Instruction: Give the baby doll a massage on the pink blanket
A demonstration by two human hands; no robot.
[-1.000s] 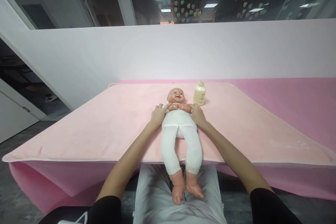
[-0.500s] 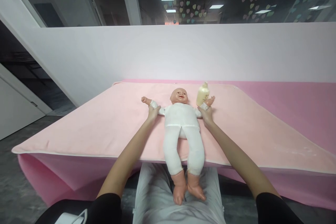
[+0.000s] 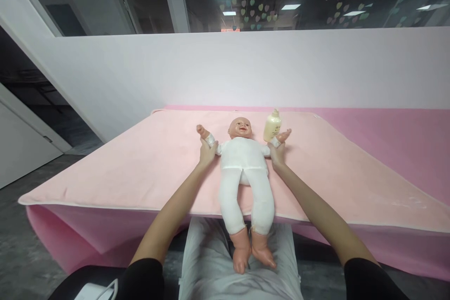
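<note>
A baby doll (image 3: 243, 153) in white cloth lies on its back on the pink blanket (image 3: 140, 168), head toward the wall. Its bare feet hang past the near edge, above my lap. My left hand (image 3: 208, 152) is closed around the doll's arm on the left, just below the plastic forearm. On the other side, my right hand (image 3: 277, 153) grips the doll's other arm the same way. Both doll arms are spread out sideways with the plastic hands pointing up and outward. A pale yellow bottle (image 3: 272, 125) stands right behind the doll's arm on the right.
A white wall (image 3: 225, 70) with a dark window above it rises behind the table. Darker pink cloth (image 3: 393, 150) shows at the right and hangs down in front. A white device (image 3: 93, 291) is at the lower left, near my sleeve.
The doll's arm in my left hand has moved inward and slightly up, its plastic hand now more upright. My right hand and the other doll arm have shifted slightly to the right.
</note>
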